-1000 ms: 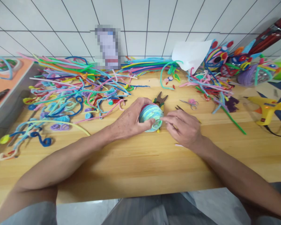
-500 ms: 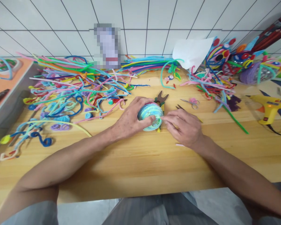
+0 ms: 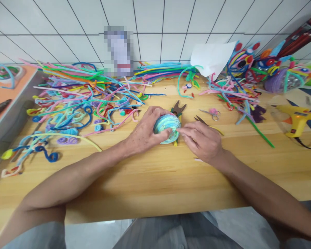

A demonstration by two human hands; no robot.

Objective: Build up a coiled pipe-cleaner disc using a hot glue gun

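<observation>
Nearest me, at half past four from the blue-green wrapped ball (image 3: 168, 120), a pale strip (image 3: 198, 159) lies on the wooden table (image 3: 145, 193). My left hand (image 3: 145, 129) is the nearer one: its fingers curl round the ball, spread about as wide as it, thumb across its near face. The ball is round, with no clear long axis. My right hand (image 3: 203, 140) sits at three o'clock, so from those fingertips (image 3: 182, 131) the ball lies at nine, touching or just beside; I cannot tell which. Thumb and forefinger look pinched close; whether they grip a strand, I cannot tell. Beyond, past two, small scissors (image 3: 216, 118); towards one, gaping pliers (image 3: 179, 110); farthest, at twelve, straight pipe cleaners (image 3: 158, 71).
</observation>
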